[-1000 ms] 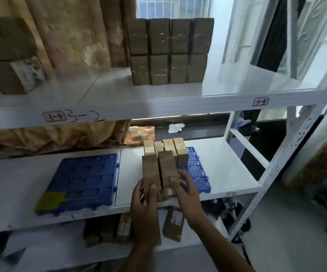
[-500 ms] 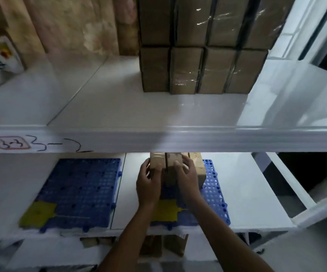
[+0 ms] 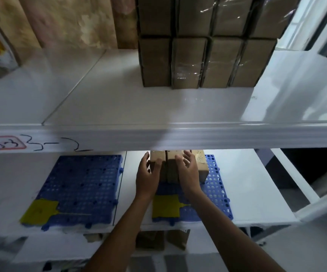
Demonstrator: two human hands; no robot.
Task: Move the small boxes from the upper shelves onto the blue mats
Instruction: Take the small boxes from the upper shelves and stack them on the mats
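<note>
— where are your hands right now?

— both on the lower shelf (image 3: 256, 185), under the lip of the upper shelf (image 3: 158, 107). my left hand (image 3: 148, 173) is against the left side of the two small boxes (image 3: 166, 167) i'm handling, thumb laid across the near face, fingers loosely bent along the side. my right hand (image 3: 188, 171) is over their right side, fingers spread and a little curled on top. whether i'm gripping them or only steadying them, i cannot tell; neither hand wraps fully round.

— and the boxes themselves?

— they stand upright, pressed together, on the right blue mat (image 3: 215, 193), toward its back. another small box (image 3: 201, 165) stands just beside them on the right, touching, with some scribble on its top. the shelf edge hides whatever is behind.

— anything else on that mat?

— a yellow patch (image 3: 165, 206) at its near edge, between my forearms.

— and further out?

— the left blue mat (image 3: 82, 185) lies next to it across a seam in the shelf, with its own yellow patch (image 3: 39, 212) at the near left corner. above, the stack of wrapped boxes (image 3: 204, 52) sits on the upper shelf, two rows, four across. the shelf's front edge carries a red-framed label (image 3: 3, 142) and handwritten marks (image 3: 54, 145). more cartons (image 3: 158, 239) show dimly on the shelf below.
</note>
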